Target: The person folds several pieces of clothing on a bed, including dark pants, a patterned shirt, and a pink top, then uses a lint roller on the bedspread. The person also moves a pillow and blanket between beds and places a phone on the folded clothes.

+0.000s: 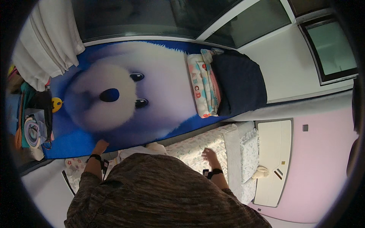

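My left hand (100,146) hovers at or over the near edge of a blue mat (159,83) printed with a big white bear's face. Its back is turned up and its fingers mostly hide beneath it, so contact with the mat cannot be made out. Over the floral bedspread (190,151) is my right hand (208,155), fingers loosely bent and apart, with nothing in them. Both wrists wear dark bands. At the mat's right end lie folded patterned bedding (201,85) and a dark navy cloth bundle (241,83).
Left of the mat, assorted items crowd together, among them a rolled pastel object (33,131) and a yellow smiling-face toy (57,104). A white curtain (49,41) hangs beside the window (152,17). Right are pillows (249,152), a plush toy (261,172) and a cream headboard (273,159).
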Demonstrator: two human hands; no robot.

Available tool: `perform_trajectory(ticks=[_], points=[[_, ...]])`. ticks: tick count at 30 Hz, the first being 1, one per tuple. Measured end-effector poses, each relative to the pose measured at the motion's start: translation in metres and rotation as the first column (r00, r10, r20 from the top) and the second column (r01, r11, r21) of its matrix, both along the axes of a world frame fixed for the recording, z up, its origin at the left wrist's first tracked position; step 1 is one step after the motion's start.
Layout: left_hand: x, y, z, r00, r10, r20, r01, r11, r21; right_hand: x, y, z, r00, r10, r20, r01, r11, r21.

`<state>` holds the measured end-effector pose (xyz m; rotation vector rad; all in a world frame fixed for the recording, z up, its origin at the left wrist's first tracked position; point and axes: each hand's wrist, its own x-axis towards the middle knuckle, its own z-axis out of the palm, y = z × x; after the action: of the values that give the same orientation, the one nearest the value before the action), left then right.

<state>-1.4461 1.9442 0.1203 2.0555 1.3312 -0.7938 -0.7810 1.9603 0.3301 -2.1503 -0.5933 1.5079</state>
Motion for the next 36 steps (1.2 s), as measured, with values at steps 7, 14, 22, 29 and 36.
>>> perform_trajectory(ticks=[7,14,22,29,36], points=[[0.057,-0.032,0.043,0.622,0.765,0.168,-0.74,0.644,-0.192,0.049,0.175,0.025,0.744,-0.404,-0.532,0.578,0.788,0.209],[0.12,-0.054,0.061,0.355,0.893,0.275,-0.842,0.434,-0.321,0.07,0.256,0.096,0.427,-0.393,-0.814,0.753,0.653,0.08],[0.152,-0.081,0.087,-0.004,0.995,0.104,-0.919,0.037,-0.391,0.118,0.31,0.203,0.502,-0.201,-0.841,0.733,0.614,0.291],[0.129,-0.09,0.056,0.145,0.982,0.124,-0.902,0.183,-0.391,0.111,0.291,0.165,0.641,-0.092,-0.762,0.615,0.656,0.438],[0.11,-0.066,0.067,0.063,0.994,0.085,-0.947,0.087,-0.311,0.06,0.237,0.031,0.529,-0.532,-0.661,0.735,0.677,0.044]])
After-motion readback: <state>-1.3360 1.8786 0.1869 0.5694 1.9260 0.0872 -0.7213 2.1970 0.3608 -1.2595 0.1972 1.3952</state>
